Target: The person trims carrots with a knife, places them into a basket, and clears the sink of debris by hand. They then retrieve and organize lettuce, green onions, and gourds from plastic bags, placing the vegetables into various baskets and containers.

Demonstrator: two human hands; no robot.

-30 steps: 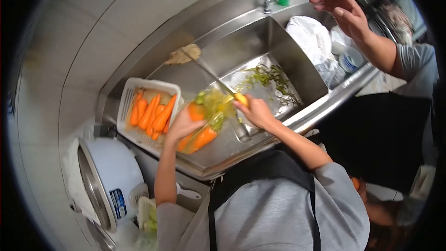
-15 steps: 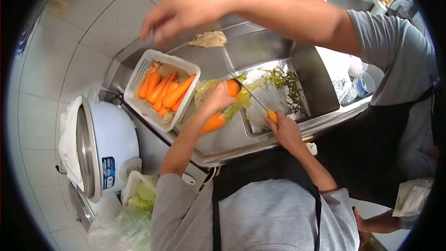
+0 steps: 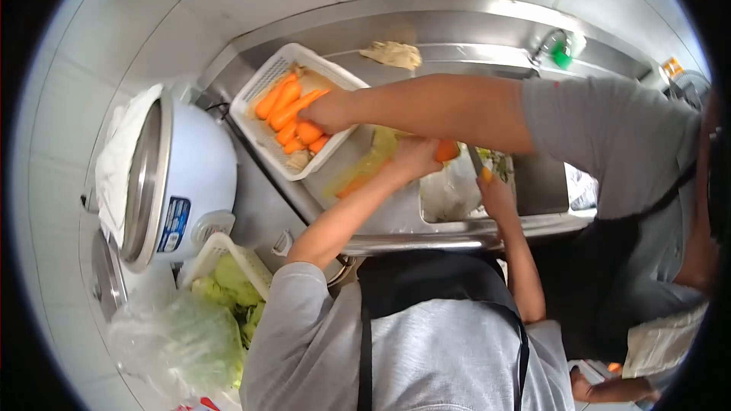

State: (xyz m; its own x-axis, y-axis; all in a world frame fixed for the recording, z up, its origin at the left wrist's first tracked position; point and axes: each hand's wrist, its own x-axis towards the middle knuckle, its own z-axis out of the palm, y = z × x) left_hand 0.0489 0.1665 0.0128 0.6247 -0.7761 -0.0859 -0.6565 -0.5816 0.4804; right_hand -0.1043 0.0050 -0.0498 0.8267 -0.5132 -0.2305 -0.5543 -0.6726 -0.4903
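Around a thick orange carrot my left hand is closed, with the carrot's end sticking out to the right. My right hand grips a knife by its yellow handle; its blade points up and away, just right of the carrot. A yellow plastic bag lies under and beside my left forearm, with another carrot partly hidden there. Beneath the knife, a clear plastic bag and green scraps lie in the sink basin.
A co-worker's hand reaches in from the right onto the carrots in a white basket. A rice cooker stands left. Leafy greens fill a crate below it. A beige cloth lies behind the sink.
The co-worker's arm has come down from above the sink, and its hand is now in the carrot basket. My view has shifted. My hands still hold the carrot and the knife.
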